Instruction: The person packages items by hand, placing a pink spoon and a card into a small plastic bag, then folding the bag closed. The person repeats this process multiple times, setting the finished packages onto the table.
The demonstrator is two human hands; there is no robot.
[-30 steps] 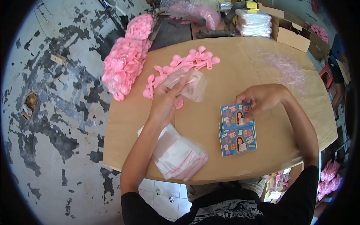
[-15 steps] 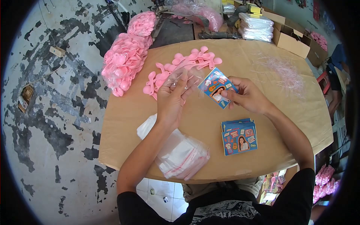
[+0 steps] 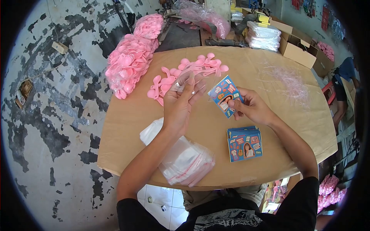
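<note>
My left hand (image 3: 180, 104) pinches a clear plastic bag (image 3: 182, 81) between thumb and fingers, raised over the table. In my right hand (image 3: 252, 106) is a blue printed card (image 3: 224, 95), gripped at its right side with the thumb across its front. The card's left corner is close to the bag. A stack of the same cards (image 3: 245, 144) lies on the table below my right hand. Beneath my left forearm sits a pile of clear plastic bags (image 3: 189, 161) with red lines. Loose pink spoons (image 3: 163, 82) are spread behind my left hand.
Brown paper covers the rounded table (image 3: 269, 165). Big bags of pink spoons (image 3: 129, 63) stand at its back left edge. Thin plastic strands (image 3: 291, 82) lie at the right. Behind are a stack of plastic packs (image 3: 264, 35) and a cardboard box (image 3: 296, 48). A person (image 3: 343, 88) is at far right.
The card in my right hand has turned a little more upright and shifted slightly down. My left hand stays near the same spot with the bag. The whole view has shifted slightly.
</note>
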